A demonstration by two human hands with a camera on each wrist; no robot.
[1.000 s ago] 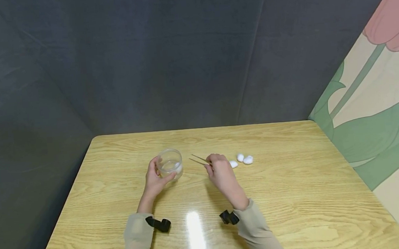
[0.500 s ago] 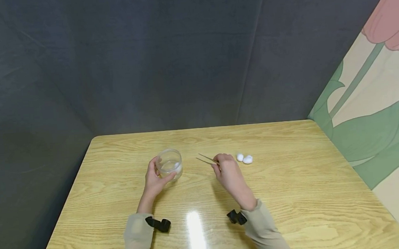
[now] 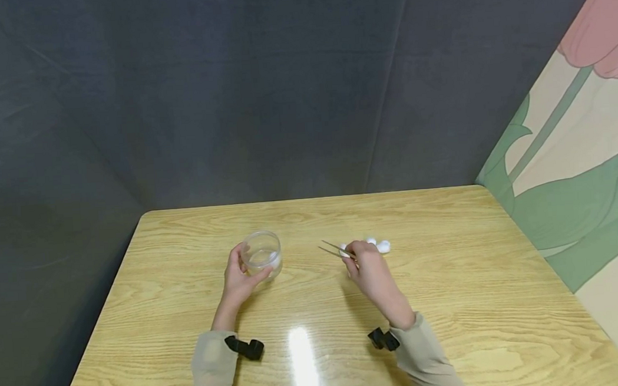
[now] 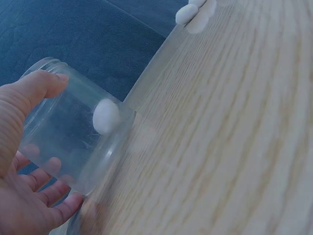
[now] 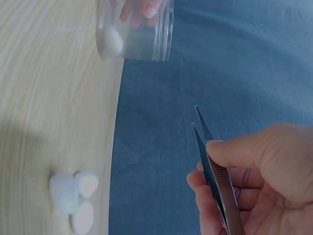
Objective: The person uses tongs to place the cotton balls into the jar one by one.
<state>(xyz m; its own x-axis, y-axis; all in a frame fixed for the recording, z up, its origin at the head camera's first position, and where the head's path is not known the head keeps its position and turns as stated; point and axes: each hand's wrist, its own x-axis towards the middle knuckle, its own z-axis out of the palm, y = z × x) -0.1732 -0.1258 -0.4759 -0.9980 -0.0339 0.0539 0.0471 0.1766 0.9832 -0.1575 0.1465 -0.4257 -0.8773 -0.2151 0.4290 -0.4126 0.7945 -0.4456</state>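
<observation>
My left hand [image 3: 240,283] grips a clear plastic jar [image 3: 261,243] standing on the table, thumb on one side and fingers on the other. One white cotton ball [image 4: 105,116] lies at the bottom inside it. Tweezers [image 5: 222,188] are pinched between the thumb and fingers of my right hand [image 3: 373,274]. Their tips are apart, with nothing between them, and point left toward the jar. Three more cotton balls lie on the table by the right hand; the right wrist view shows a large cotton ball [image 5: 63,193] beside two smaller-looking ones. In the head view the hand partly hides them.
The wood-grain table [image 3: 485,300] ends at the back against a dark cloth [image 3: 282,100]. A wall with a painted flower [image 3: 576,212] is at the right. Each wrist carries a small black camera [image 3: 246,347].
My right hand has moved to the right with the tweezers, away from the jar and over the loose cotton balls. The left hand and jar have stayed in place.
</observation>
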